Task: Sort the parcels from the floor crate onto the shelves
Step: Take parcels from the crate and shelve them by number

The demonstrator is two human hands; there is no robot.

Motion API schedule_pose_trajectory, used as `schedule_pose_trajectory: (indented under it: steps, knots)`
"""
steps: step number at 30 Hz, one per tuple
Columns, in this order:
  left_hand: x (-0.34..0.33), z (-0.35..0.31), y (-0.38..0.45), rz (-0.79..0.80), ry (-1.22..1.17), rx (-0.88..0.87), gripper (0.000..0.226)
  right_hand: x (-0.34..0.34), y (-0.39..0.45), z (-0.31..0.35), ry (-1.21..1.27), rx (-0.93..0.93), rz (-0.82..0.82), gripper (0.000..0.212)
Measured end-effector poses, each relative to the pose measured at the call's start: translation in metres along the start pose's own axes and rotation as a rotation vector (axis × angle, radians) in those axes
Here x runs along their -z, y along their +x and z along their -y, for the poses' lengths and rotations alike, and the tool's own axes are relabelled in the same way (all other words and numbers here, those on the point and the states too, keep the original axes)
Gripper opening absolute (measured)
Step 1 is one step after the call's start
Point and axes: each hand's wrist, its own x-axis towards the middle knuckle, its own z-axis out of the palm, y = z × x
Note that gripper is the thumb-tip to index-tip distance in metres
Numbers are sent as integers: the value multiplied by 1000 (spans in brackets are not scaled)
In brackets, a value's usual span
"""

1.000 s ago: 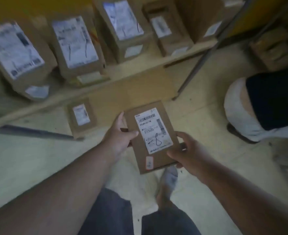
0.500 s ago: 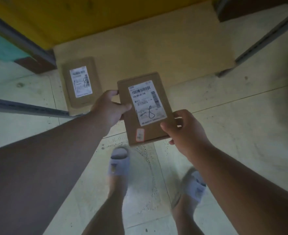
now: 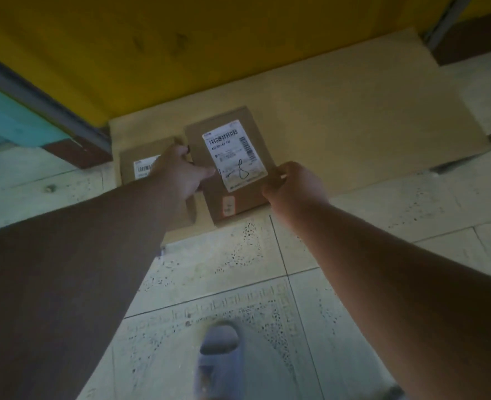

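A flat brown cardboard parcel (image 3: 232, 166) with a white barcode label marked "8" is held over the front of a low wooden shelf board (image 3: 339, 122). My left hand (image 3: 180, 171) grips its left edge, thumb on top. My right hand (image 3: 293, 189) grips its lower right corner. A second, similar parcel (image 3: 143, 166) lies on the board just to the left, partly hidden by my left hand and forearm. Whether the held parcel touches the board I cannot tell.
A yellow wall (image 3: 209, 44) rises behind the board. Grey metal rack posts stand at the left (image 3: 50, 108) and the far right (image 3: 446, 21). Pale floor tiles (image 3: 238, 284) lie below, with my slippered foot (image 3: 218, 359) on them.
The parcel has moved forward and down from above the floor to the low shelf board, beside the parcel lying there. Both arms have stretched out; the view has closed in on the board.
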Motion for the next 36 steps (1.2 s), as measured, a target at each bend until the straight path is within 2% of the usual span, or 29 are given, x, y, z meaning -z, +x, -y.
schedule_pose_trajectory:
  steps: [4,7,14,17,19,21,24,31,36]
  knots:
    - [-7,14,21,-43,117,-32,83,-30,28,-1,11,-5,-51,23]
    - [-14,25,28,-33,192,-55,75,-51,38,-8,27,-24,-73,21]
    - [-15,21,22,-11,266,-48,86,-54,29,-8,-82,23,-15,15]
    - [-12,17,-6,-28,284,-81,79,-33,2,-2,-114,94,-15,35]
    - [-7,19,-42,-13,295,-141,68,-15,-27,5,-133,137,-37,41]
    - [1,28,-86,4,355,-257,57,1,-63,16,-163,184,-52,39]
    - [23,46,-164,9,361,-297,54,32,-135,39,-169,269,-15,40]
    - [132,54,-401,-127,98,-133,53,129,-355,118,-191,471,130,39]
    - [246,64,-551,-254,9,-32,53,157,-492,219,-219,610,313,38]
